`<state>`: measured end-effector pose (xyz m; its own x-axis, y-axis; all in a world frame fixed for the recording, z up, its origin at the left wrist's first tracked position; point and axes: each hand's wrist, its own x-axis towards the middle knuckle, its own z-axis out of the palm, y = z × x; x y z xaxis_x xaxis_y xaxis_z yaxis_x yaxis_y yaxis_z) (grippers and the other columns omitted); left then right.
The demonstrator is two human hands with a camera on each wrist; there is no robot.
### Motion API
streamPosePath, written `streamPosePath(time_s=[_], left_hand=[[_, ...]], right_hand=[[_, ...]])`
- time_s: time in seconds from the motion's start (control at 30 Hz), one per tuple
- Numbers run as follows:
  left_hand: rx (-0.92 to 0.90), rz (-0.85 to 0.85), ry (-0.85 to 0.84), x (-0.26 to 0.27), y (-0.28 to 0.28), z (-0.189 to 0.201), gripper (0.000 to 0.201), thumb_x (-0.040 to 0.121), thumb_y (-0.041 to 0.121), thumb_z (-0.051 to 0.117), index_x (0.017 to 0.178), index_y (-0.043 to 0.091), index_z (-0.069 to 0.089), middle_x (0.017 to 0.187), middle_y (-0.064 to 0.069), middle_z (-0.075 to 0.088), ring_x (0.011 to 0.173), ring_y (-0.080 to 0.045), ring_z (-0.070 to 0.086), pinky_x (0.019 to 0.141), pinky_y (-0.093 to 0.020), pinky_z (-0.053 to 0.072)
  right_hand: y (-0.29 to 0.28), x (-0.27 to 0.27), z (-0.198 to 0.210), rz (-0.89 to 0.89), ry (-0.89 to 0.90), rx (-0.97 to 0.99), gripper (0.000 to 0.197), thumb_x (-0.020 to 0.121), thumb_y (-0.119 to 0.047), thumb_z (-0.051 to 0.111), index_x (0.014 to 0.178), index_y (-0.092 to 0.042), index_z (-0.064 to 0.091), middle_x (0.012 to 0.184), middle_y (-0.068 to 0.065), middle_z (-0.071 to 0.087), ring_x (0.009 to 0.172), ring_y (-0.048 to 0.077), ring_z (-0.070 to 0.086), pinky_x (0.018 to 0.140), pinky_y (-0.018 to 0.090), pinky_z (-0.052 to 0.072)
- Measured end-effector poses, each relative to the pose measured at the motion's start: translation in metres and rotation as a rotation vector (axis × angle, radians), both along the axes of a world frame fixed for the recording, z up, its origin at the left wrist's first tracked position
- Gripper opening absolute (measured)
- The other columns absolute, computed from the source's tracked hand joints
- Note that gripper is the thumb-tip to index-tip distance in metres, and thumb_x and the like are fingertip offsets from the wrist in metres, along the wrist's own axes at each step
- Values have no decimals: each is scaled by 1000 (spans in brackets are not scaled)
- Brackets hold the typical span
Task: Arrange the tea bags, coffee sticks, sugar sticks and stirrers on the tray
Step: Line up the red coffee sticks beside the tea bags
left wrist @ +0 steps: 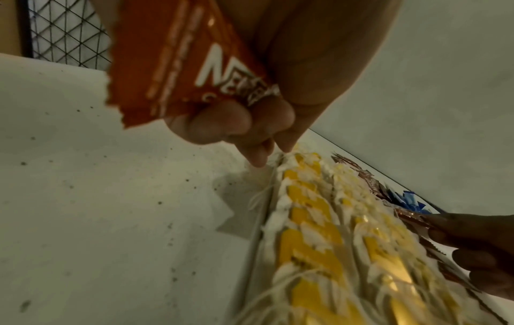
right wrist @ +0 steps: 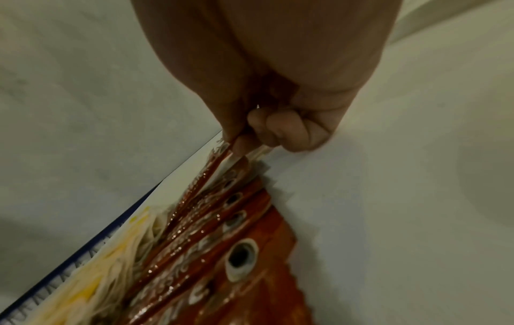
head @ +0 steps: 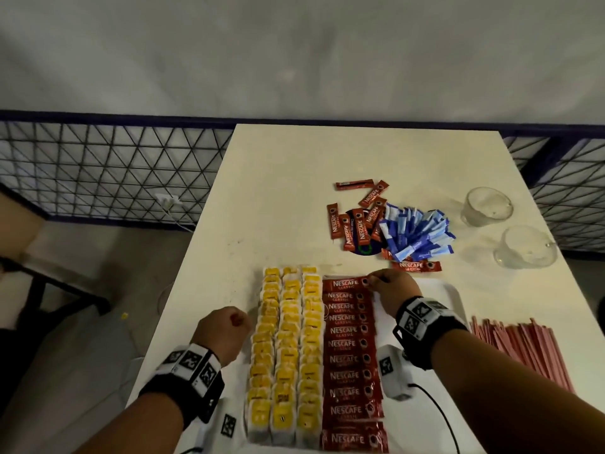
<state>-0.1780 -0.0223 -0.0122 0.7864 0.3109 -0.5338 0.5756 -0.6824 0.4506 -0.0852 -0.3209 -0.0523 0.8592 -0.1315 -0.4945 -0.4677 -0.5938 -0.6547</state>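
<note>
A white tray (head: 438,296) holds three columns of yellow tea bags (head: 288,348) and one column of red coffee sticks (head: 350,362). My right hand (head: 383,286) is at the far end of that column and pinches the right end of the topmost coffee stick (head: 343,284) between thumb and forefinger (right wrist: 236,147). My left hand (head: 229,326) is fisted just left of the tray, beside the tea bags (left wrist: 319,230). In the left wrist view it grips another red coffee stick (left wrist: 178,66).
Beyond the tray on the table (head: 294,175) lie loose coffee sticks (head: 360,217) and a heap of blue sugar sticks (head: 415,234). Two glass cups (head: 487,206) (head: 523,247) stand at the right. Pink stirrers (head: 523,348) lie right of the tray.
</note>
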Motion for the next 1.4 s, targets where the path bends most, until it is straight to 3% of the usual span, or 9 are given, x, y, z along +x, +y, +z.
streamPosePath(time_s=[0.37,0.67,0.8,0.87,0.93,1.07,1.2,1.33,1.4], left_hand=[[-39,5,27,7,-5,-2,11,90,30,60,86,22,66,66,1,61,49,-18,53,45,-21,41],[-70,11,21,9,-4,-1,14,90,32,62,84,20,65,66,-3,64,43,-19,52,41,-22,42],[-71,20,-1,9,0,7,33,91,47,56,83,17,63,73,-6,67,44,-18,52,46,-25,44],[-214,125,-84,8,1,15,46,92,55,46,88,12,63,70,-6,63,44,-19,48,48,-27,41],[-548,300,-136,9,-4,26,60,92,61,33,98,10,62,62,-7,55,41,-19,42,44,-24,35],[-1083,490,-83,18,-32,53,87,80,78,18,113,8,58,57,-12,47,37,-15,32,45,-20,30],[-1200,409,4,25,-58,74,96,71,86,14,108,9,58,55,-10,36,38,-15,29,47,-21,28],[-1141,292,-1,29,-70,83,93,61,84,21,104,11,58,61,-12,45,38,-18,35,44,-22,32],[-1107,209,17,28,-72,84,91,65,83,23,104,10,60,61,-13,51,38,-19,37,45,-22,30]], right_hand=[[15,8,11,28,50,-298,28,89,-44,59,87,-16,63,86,4,62,86,25,58,72,25,40],[15,5,12,44,96,-327,30,89,-48,56,85,-18,59,83,3,58,78,22,51,70,26,39],[13,4,15,3,80,-345,40,86,-55,55,90,-16,60,86,5,64,78,22,53,68,27,39],[14,1,25,-22,-15,-321,42,86,-57,55,89,-16,60,83,3,65,77,20,56,68,27,41],[25,-3,40,35,-161,-157,33,86,-53,58,86,-20,61,81,-4,64,76,15,61,70,29,49],[72,-22,91,451,-246,159,25,79,-51,68,92,-29,66,83,-15,64,70,-1,59,68,16,49],[97,-35,114,671,-315,195,29,70,-43,79,93,-37,62,82,-16,53,68,-3,48,62,11,34],[88,-37,121,590,-335,209,24,77,-31,75,65,-37,55,71,-11,56,66,2,52,65,21,42],[81,-36,122,568,-311,227,19,82,-29,71,66,-32,60,64,-8,64,63,2,57,65,23,45]])
